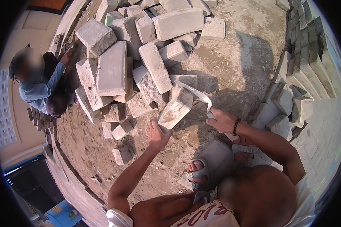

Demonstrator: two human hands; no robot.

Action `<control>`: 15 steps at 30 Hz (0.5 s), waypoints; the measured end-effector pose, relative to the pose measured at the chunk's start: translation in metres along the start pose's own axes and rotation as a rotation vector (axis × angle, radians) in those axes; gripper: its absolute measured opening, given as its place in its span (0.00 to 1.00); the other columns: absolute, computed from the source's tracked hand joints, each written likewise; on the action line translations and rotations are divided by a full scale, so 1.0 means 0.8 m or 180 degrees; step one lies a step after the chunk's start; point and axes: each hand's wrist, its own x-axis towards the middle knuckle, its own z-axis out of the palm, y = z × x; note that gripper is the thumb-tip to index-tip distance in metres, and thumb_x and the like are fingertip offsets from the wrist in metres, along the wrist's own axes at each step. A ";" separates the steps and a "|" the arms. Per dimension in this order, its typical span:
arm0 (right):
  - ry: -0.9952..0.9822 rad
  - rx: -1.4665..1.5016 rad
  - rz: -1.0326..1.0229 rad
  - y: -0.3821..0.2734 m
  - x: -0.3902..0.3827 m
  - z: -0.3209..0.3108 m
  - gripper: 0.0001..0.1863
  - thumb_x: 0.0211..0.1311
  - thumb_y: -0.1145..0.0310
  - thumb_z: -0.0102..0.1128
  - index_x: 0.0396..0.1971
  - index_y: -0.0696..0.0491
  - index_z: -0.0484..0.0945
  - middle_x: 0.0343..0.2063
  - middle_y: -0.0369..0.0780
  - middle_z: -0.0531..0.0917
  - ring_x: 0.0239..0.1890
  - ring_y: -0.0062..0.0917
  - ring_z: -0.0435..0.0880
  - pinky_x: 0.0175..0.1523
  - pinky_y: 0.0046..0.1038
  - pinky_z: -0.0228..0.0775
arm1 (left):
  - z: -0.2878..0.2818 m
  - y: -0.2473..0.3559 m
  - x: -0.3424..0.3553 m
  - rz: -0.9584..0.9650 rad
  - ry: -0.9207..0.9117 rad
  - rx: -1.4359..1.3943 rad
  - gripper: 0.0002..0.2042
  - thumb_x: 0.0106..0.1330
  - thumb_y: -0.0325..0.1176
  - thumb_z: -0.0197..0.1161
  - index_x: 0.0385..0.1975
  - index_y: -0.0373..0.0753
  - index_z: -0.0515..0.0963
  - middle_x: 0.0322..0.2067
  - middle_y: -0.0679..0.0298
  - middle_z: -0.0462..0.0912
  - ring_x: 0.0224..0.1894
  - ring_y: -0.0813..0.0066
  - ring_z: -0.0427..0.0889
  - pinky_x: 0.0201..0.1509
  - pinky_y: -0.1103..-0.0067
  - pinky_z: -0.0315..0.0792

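Outdoors, the left hand [158,137] grips a grey rectangular concrete block [177,109] beside a heap of pale concrete blocks [111,70]; the right hand [221,120] clasps a silvery metal trowel [196,92], whose glancing stroke could jolt the block loose.

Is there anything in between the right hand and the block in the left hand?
Yes, the metal trowel that the right hand holds: it reaches across to the upper end of the gray block in the left hand. I see nothing else between.
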 end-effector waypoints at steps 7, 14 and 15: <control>0.0043 0.0238 -0.0083 -0.003 0.000 0.014 0.20 0.62 0.59 0.55 0.40 0.63 0.71 0.28 0.57 0.80 0.30 0.53 0.82 0.38 0.46 0.71 | -0.032 0.086 0.013 0.1150 0.0549 -0.0161 0.54 0.54 0.38 0.75 0.71 0.29 0.40 0.57 0.39 0.60 0.58 0.41 0.62 0.63 0.54 0.57; 0.0237 0.0236 -0.0396 -0.021 0.003 0.021 0.20 0.61 0.60 0.55 0.41 0.64 0.71 0.28 0.57 0.81 0.36 0.53 0.82 0.42 0.48 0.72 | -0.042 0.137 0.042 0.1410 0.0652 0.0156 0.47 0.51 0.38 0.76 0.67 0.30 0.51 0.59 0.42 0.60 0.58 0.43 0.64 0.61 0.56 0.61; 0.0327 0.0176 -0.0263 -0.008 0.009 0.028 0.19 0.61 0.60 0.55 0.40 0.64 0.71 0.27 0.57 0.81 0.34 0.51 0.83 0.41 0.47 0.72 | -0.041 0.142 0.050 0.1374 0.0571 0.0307 0.45 0.51 0.38 0.76 0.65 0.31 0.54 0.57 0.43 0.62 0.57 0.44 0.65 0.60 0.57 0.63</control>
